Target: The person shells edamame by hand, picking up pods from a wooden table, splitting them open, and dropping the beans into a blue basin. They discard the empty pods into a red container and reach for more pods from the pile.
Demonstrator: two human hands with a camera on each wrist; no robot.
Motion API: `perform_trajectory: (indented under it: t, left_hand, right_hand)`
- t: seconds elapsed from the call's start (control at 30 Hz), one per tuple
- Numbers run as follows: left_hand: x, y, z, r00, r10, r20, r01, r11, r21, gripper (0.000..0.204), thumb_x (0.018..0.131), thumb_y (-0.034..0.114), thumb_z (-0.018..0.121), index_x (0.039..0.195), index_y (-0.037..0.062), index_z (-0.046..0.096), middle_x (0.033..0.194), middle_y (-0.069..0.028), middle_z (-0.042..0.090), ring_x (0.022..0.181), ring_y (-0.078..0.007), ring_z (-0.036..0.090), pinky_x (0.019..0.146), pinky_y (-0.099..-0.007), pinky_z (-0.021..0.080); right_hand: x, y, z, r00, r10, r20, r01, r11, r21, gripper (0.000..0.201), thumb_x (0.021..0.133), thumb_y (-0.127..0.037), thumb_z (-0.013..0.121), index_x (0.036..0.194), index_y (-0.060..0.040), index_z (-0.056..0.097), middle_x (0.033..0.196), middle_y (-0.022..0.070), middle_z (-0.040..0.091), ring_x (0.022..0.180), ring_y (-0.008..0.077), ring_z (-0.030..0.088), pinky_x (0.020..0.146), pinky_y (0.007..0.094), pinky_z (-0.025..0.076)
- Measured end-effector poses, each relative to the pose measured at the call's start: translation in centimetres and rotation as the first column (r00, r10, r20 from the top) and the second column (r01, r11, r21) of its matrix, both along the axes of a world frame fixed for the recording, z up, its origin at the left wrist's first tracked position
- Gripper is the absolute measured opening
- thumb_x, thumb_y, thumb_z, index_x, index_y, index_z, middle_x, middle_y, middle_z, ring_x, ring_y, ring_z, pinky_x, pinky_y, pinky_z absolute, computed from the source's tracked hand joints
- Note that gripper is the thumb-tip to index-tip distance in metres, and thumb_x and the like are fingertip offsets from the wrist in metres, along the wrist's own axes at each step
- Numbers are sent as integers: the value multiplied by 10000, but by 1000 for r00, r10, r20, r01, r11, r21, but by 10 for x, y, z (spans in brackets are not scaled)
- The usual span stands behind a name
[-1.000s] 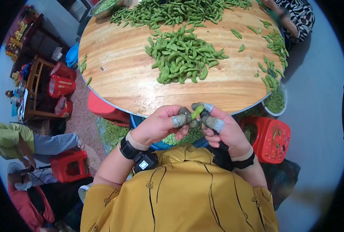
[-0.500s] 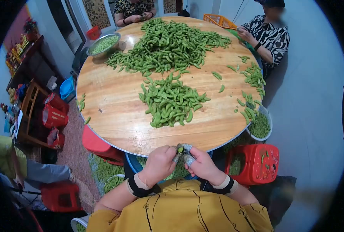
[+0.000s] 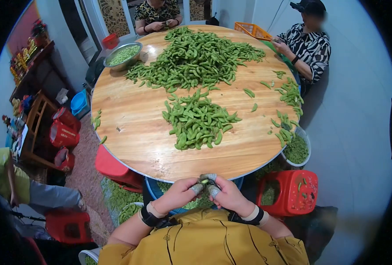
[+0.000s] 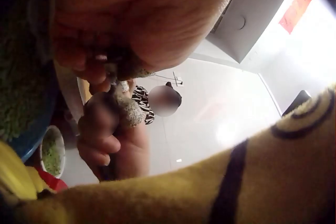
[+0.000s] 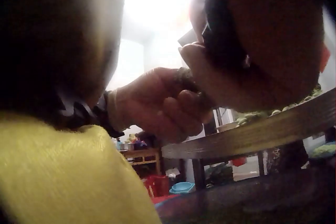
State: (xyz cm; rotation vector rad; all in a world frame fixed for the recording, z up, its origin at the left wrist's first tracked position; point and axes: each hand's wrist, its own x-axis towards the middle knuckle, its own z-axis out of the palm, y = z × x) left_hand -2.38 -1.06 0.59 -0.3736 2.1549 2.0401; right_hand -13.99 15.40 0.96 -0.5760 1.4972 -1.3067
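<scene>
At the near edge of the round wooden table (image 3: pixel 134 152), my two hands meet over a blue tub (image 3: pixel 150 189). My left hand (image 3: pixel 179 195) and right hand (image 3: pixel 229 194) pinch a green soybean pod (image 3: pixel 204 181) between them, mostly covered by the fingers. Grey wrapping covers the thumbs and some fingertips. In the left wrist view the right hand (image 4: pixel 118 145) faces the left hand (image 4: pixel 131 19), fingers curled inward. The right wrist view has the left hand (image 5: pixel 163 106) with its fingers bent. Beyond the hands lies a small heap of pods (image 3: pixel 198 121).
A larger pod pile (image 3: pixel 196 59) covers the far tabletop beside a metal bowl (image 3: pixel 123 56) of shelled beans. Red stools (image 3: pixel 302 192) flank me, and a white bucket (image 3: pixel 298 150) stands under the right edge. Two people (image 3: pixel 308 46) sit around the table; another stands at left.
The head view has tilted up, showing more of the far table. My hands have drawn together, and the pod, plainly visible a second ago, is now largely covered by the fingers.
</scene>
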Motion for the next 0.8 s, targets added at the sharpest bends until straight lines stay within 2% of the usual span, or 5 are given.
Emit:
perform_trajectory:
  t: [0.2, 0.3, 0.37, 0.47, 0.8]
  left_hand:
    - [-2, 3, 7, 992, 68, 110, -89, 975, 203, 196, 942, 150, 444, 969, 27, 594, 745, 11, 583, 630, -60, 511, 571, -209, 428]
    - [-3, 2, 10, 989, 65, 130, -100, 951, 291, 202, 955, 151, 427, 979, 32, 588, 759, 13, 583, 631, -63, 508, 577, -207, 429]
    - [-4, 3, 10, 965, 219, 146, -259, 891, 373, 212, 967, 147, 404, 969, 36, 585, 752, 11, 577, 630, -65, 503, 581, -204, 425]
    - [-3, 0, 12, 968, 243, 62, -249, 912, 326, 224, 970, 136, 385, 992, 36, 584, 766, 10, 577, 644, -65, 507, 588, -203, 427]
    - [-10, 8, 13, 990, 115, 76, -133, 941, 310, 236, 944, 107, 397, 1077, 18, 571, 826, -10, 581, 686, -69, 522, 616, -211, 452]
  right_hand:
    - [1, 4, 8, 999, -34, -11, 34, 999, 4, 476, 824, -15, 431, 1282, -123, 496, 722, -17, 542, 527, 33, 455, 454, 194, 411]
    - [-2, 7, 5, 987, -20, -162, 25, 999, 27, 452, 823, -40, 470, 1270, -104, 498, 769, 53, 615, 551, 126, 561, 513, 257, 467]
    - [-2, 11, -5, 752, -75, -655, 32, 996, -78, 442, 821, -74, 513, 1262, -83, 495, 871, 153, 652, 676, 280, 651, 620, 336, 505]
    - [-8, 25, 9, 754, -70, -653, 89, 996, -3, 421, 828, -93, 532, 1247, -77, 505, 921, 214, 635, 817, 371, 647, 715, 374, 506]
    - [-30, 122, -9, 667, -199, -718, 409, 903, 129, 366, 835, -80, 525, 1200, -70, 545, 886, 212, 642, 801, 336, 650, 708, 382, 506]
